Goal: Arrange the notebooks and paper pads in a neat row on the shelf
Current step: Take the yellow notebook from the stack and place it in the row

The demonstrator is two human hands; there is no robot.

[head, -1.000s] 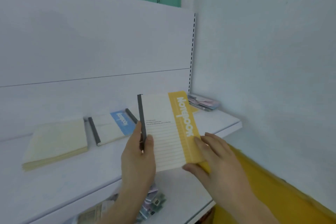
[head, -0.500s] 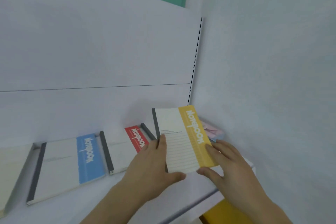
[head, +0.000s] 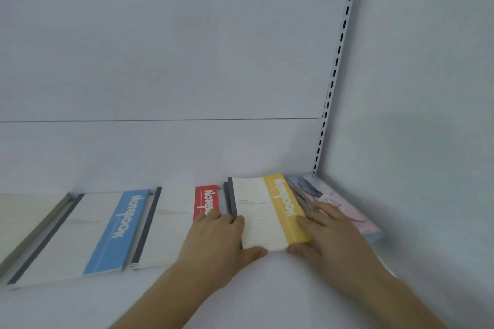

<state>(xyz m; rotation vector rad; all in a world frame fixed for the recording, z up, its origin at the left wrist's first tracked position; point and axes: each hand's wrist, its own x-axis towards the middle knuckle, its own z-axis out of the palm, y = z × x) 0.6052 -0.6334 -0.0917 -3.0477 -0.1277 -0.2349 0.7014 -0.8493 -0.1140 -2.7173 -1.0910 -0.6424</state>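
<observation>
A white shelf [head: 267, 288] meets a white back panel and a side wall, with a slotted upright [head: 334, 75] in the corner. The yellow-banded notebook [head: 263, 211] (dark spine, lined white cover) lies flat near the right end, beside a red-banded notebook [head: 173, 222] and a blue-banded notebook [head: 88, 232]; pastel pads [head: 334, 200] sit in the corner. The left hand [head: 216, 243] has its grip on the yellow-banded notebook's spine edge, thumb at its near edge; the right hand [head: 328, 235] holds its yellow side.
</observation>
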